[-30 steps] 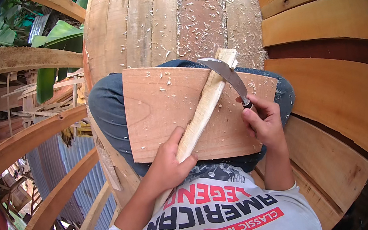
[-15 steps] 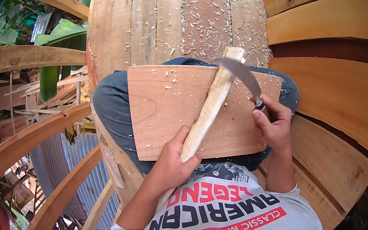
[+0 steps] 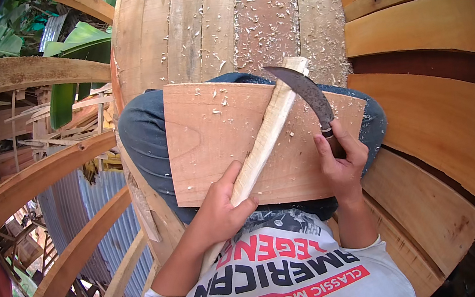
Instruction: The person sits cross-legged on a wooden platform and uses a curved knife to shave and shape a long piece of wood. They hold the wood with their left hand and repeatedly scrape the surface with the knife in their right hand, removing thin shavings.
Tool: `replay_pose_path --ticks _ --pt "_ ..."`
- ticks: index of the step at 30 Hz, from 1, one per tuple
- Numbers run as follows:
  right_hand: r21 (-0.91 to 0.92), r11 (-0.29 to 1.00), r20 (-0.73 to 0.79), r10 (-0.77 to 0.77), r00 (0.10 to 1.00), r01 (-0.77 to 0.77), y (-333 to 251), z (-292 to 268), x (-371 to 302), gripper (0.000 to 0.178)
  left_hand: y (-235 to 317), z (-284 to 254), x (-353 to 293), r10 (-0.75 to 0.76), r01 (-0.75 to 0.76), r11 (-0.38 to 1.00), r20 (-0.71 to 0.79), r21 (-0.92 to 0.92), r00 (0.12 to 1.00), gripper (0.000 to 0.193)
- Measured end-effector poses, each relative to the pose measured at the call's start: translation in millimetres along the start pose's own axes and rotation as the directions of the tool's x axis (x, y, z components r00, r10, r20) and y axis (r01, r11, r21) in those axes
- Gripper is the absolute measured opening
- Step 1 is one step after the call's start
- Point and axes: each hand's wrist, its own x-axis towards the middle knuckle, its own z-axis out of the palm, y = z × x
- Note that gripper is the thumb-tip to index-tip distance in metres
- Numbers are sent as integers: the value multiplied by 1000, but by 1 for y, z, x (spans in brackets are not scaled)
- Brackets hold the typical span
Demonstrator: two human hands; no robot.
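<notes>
We see board on lap, stick across it, few shavings; far plank floor has shavings, densest right.

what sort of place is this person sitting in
Probably an open-sided wooden porch or hut: pale shavings litter its plank floor, wooden rails line the left side, and large green leaves show beyond.

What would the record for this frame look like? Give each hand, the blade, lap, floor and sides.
Left hand: closed around a pale wooden stick
Right hand: grips a curved knife by its handle
Blade: over the stick's far part; contact unclear
Lap: flat board, stick slanting over it
Floor: planks with scattered shavings
Left side: wooden rails, corrugated sheet
Right side: wooden slats
</notes>
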Motion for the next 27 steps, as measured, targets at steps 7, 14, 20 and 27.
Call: replay_pose_path --ticks 7,14,20,27 --pt "329 852 515 200 834 -407 -6 -25 4 31 -1 -1 -3 -26 26 999 22 26 999 41" --pt "339 784 539 291 790 -520 -2 -31 7 28 -3 3 -4 29 -28 998 -28 50 999 42" --pt "346 894 557 49 829 -286 -6 -24 -1 33 3 4 -3 -15 16 998 -15 63 1000 42" --pt "335 805 507 284 814 -490 -13 -24 2 32 -1 9 -1 113 -106 990 -78 88 990 39"
